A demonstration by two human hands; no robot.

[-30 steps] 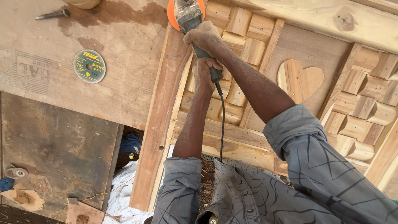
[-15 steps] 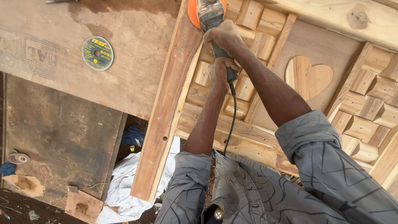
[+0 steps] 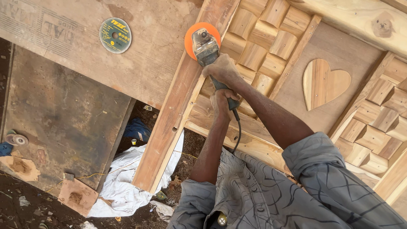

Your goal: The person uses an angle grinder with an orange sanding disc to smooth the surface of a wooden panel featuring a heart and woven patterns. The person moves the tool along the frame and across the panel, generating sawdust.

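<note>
Both hands clamp the grey angle grinder (image 3: 206, 47): right hand (image 3: 223, 69) hides its body, left hand (image 3: 223, 103) its tail. Its orange round sanding disc (image 3: 195, 36), cut off earlier, now shows whole on the long wooden plank (image 3: 176, 114).

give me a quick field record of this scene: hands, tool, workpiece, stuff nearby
left hand: grips the rear handle of the grinder
right hand: wraps the grinder body
disc: orange, on the plank
workpiece: wooden door with block panels and a heart
nearby: green disc on a board; white cloth below
</note>
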